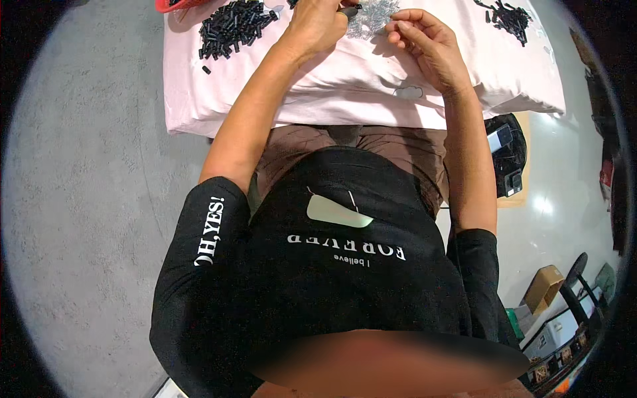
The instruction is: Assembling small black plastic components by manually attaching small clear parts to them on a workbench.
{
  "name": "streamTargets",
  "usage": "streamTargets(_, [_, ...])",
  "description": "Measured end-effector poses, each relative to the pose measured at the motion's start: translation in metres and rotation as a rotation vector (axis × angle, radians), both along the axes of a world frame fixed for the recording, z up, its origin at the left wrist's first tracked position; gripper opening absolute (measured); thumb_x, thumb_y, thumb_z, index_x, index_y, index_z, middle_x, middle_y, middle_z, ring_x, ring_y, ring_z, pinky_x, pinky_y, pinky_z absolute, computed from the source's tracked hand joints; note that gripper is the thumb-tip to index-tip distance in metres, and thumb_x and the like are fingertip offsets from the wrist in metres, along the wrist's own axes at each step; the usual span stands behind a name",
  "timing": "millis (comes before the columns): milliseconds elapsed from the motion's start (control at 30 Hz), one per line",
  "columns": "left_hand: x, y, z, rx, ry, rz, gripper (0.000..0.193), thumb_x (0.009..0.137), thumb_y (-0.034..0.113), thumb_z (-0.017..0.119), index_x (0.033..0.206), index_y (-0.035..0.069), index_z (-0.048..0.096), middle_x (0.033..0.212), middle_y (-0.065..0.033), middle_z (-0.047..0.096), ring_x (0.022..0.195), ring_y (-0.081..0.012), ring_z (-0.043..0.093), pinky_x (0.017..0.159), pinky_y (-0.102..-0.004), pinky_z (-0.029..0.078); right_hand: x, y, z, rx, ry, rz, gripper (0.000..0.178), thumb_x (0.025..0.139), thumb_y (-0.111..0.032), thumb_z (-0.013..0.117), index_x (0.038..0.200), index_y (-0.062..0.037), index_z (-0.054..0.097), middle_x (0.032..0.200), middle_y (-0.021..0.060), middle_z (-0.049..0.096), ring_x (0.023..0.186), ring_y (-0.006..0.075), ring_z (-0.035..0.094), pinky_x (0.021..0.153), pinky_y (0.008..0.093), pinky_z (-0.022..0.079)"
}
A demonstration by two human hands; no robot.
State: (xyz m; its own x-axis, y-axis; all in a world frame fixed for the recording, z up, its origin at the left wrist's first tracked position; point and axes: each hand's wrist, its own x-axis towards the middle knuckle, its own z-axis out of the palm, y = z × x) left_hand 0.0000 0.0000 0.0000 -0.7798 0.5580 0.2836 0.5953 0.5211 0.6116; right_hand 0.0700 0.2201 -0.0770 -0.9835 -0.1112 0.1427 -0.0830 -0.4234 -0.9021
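My left hand (317, 25) is closed at the top edge of the view, with a small black piece (350, 11) at its fingertips; the upper fingers are partly cut off. Beside it lies a heap of thin silver metal pieces (375, 16) on the pink cloth. At the right side of that heap, my right hand (428, 46) has its thumb and forefinger drawn together. Whatever sits in that pinch is too small to name. Left of my left hand is a pile of short black tubes (235, 30), one loose tube (206, 69) lying apart from it.
The pink cloth (371, 113) covers a table that ends just before my lap. A red basket (178, 5) stands at the far left corner. More black pieces (511, 25) lie at the far right. Below the table's right side is a black bag-like item (507, 149) with small devices.
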Motion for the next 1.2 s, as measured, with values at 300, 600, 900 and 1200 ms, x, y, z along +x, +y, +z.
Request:
streamTargets(300, [0.013,0.005,-0.006,0.11,-0.034,0.04,0.027,0.081,-0.009,0.049,0.103,-0.003,0.064,0.086,-0.0196,0.066,0.08,-0.032,0.066,0.076,-0.0389,0.052,0.0,0.004,0.003,0.046,0.003,-0.029,0.02,0.103,-0.009,0.061,0.12,0.0,0.066,0.107,0.0101,0.072,0.091,0.0114,0.069,0.081,0.0216,0.056])
streamTargets(600, [0.039,0.023,-0.003,0.265,-0.152,0.052,0.022,0.084,-0.009,0.057,0.104,-0.003,0.065,0.087,-0.0173,0.07,0.08,-0.0237,0.07,0.072,-0.0349,0.055,0.001,-0.003,0.005,0.118,-0.033,-0.095,0.025,0.099,-0.01,0.068,0.122,0.0012,0.068,0.107,0.0084,0.072,0.092,0.0112,0.069,0.082,0.0217,0.055])
streamTargets(900, [0.047,0.033,-0.007,0.247,-0.014,0.055,0.022,0.083,-0.009,0.057,0.102,-0.003,0.066,0.09,-0.0181,0.071,0.079,-0.0264,0.072,0.072,-0.0373,0.058,0.001,-0.006,0.001,0.144,-0.06,-0.181,0.025,0.1,-0.01,0.067,0.122,0.0022,0.068,0.101,0.0063,0.072,0.089,0.0097,0.068,0.08,0.0206,0.054])
streamTargets(1200, [0.048,0.031,-0.012,0.402,-0.163,0.06,0.023,0.084,-0.012,0.055,0.102,-0.002,0.066,0.091,-0.0168,0.07,0.081,-0.0247,0.071,0.071,-0.0349,0.057,-0.015,-0.006,-0.017,0.079,-0.037,-0.152,0.021,0.102,-0.009,0.063,0.119,0.0027,0.067,0.095,0.0065,0.072,0.083,0.0084,0.066,0.077,0.0192,0.055])
